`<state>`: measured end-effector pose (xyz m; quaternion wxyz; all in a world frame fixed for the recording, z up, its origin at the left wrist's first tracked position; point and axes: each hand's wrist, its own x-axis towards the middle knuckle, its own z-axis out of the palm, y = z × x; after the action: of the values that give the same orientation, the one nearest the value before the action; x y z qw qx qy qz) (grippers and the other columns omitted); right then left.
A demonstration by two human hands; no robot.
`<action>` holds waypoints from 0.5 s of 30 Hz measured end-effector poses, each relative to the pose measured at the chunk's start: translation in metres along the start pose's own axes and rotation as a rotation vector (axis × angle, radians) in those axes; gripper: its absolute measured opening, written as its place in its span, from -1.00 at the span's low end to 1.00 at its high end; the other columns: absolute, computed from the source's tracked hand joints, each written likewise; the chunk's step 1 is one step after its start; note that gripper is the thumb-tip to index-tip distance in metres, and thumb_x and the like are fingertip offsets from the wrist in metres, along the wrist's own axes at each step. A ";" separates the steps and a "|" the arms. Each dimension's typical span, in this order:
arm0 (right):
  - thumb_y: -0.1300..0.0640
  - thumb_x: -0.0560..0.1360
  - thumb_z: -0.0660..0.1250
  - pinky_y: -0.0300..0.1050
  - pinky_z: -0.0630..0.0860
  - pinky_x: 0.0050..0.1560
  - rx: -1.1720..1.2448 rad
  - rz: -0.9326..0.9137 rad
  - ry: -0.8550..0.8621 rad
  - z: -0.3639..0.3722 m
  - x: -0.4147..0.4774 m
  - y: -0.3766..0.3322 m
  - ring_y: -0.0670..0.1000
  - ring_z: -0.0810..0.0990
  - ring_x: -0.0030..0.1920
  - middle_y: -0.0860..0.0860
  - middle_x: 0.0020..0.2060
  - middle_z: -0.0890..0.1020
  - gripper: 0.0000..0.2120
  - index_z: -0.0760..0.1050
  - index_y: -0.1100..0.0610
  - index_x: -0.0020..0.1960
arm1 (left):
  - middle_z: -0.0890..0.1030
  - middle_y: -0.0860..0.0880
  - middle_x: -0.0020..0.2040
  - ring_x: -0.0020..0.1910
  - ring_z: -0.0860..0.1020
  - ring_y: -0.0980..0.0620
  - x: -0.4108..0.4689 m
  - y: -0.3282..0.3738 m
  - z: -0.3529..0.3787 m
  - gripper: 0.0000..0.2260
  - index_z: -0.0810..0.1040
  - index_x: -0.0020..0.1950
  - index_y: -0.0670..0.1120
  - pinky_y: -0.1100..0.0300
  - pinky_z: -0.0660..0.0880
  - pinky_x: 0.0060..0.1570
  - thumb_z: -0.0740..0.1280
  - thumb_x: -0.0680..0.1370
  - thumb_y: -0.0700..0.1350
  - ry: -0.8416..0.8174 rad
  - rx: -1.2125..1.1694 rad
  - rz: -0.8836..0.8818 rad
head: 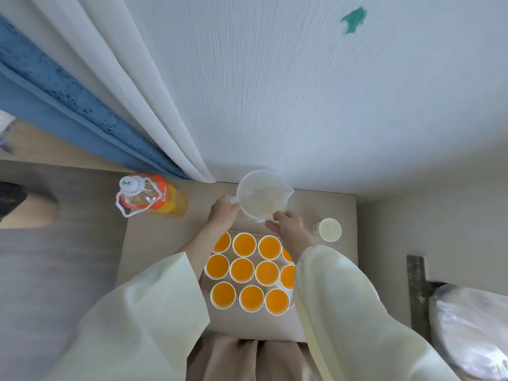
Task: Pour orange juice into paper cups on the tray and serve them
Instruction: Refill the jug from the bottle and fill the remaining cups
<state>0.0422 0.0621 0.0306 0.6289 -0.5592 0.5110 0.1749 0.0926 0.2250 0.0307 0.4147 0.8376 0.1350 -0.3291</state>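
Note:
Several paper cups (243, 269) filled with orange juice stand in rows on a white tray (285, 287) on the small beige table (154, 243). Behind them is a clear plastic measuring jug (262, 198), nearly empty. My left hand (224, 211) grips its handle on the left side. My right hand (287, 225) touches the jug's near rim with its fingers loosely curled. One empty paper cup (328, 229) stands to the right of the tray. A large orange juice bottle (151, 198) with a white cap stands at the table's back left corner.
A white wall rises right behind the table, with white and blue curtains (90, 100) at the left. A grey floor lies to the left. A plastic-wrapped bundle (472, 331) sits at the lower right. My wide pale sleeves cover part of the tray.

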 end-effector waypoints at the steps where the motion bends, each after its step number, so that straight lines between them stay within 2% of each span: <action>1: 0.28 0.56 0.25 -0.16 0.63 -0.11 -0.003 -0.001 0.001 0.000 0.001 0.001 0.04 0.70 -0.21 0.09 -0.21 0.63 -0.95 0.46 0.21 -0.07 | 0.53 -0.13 0.25 0.14 0.50 -0.07 0.001 0.000 0.001 -0.64 0.43 0.38 -0.13 0.12 0.43 0.00 0.22 0.61 -0.04 0.000 -0.001 -0.003; 5: 0.30 0.56 0.25 -0.08 0.64 -0.03 0.006 0.021 0.004 0.001 0.005 0.010 0.07 0.69 -0.19 0.12 -0.22 0.60 -0.95 0.46 0.27 0.00 | 0.54 -0.14 0.22 0.07 0.47 -0.03 0.000 -0.001 0.009 -0.71 0.47 0.31 -0.17 0.13 0.40 0.00 0.20 0.62 -0.13 -0.033 0.010 0.022; 10: 0.31 0.58 0.23 -0.05 0.61 0.04 0.081 0.057 -0.019 0.000 0.005 0.022 0.05 0.65 -0.14 0.13 -0.16 0.57 -0.98 0.43 0.26 -0.01 | 0.52 -0.11 0.29 0.22 0.48 -0.08 0.001 -0.006 0.014 -0.70 0.46 0.34 -0.13 0.13 0.39 0.07 0.19 0.64 -0.10 -0.068 0.002 0.040; 13: 0.24 0.58 0.28 -0.05 0.60 0.10 0.054 0.026 -0.022 -0.002 0.003 0.029 0.06 0.63 0.01 0.12 -0.08 0.58 -0.95 0.45 0.20 -0.06 | 0.49 -0.09 0.33 0.28 0.44 -0.08 -0.003 -0.009 0.014 -0.68 0.41 0.39 -0.10 0.12 0.38 0.12 0.18 0.65 -0.07 -0.094 -0.004 0.040; 15: 0.16 0.58 0.31 -0.06 0.59 0.12 0.003 -0.007 0.000 -0.005 -0.001 0.032 0.04 0.60 0.03 0.08 -0.11 0.58 -0.90 0.46 0.15 -0.09 | 0.47 -0.08 0.34 0.29 0.44 -0.06 -0.008 -0.011 0.014 -0.68 0.39 0.40 -0.08 0.14 0.37 0.11 0.17 0.65 -0.08 -0.109 -0.002 0.046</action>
<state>0.0137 0.0679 0.0158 0.6306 -0.5601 0.5091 0.1718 0.0749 0.2209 0.0228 0.4296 0.8209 0.0930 -0.3645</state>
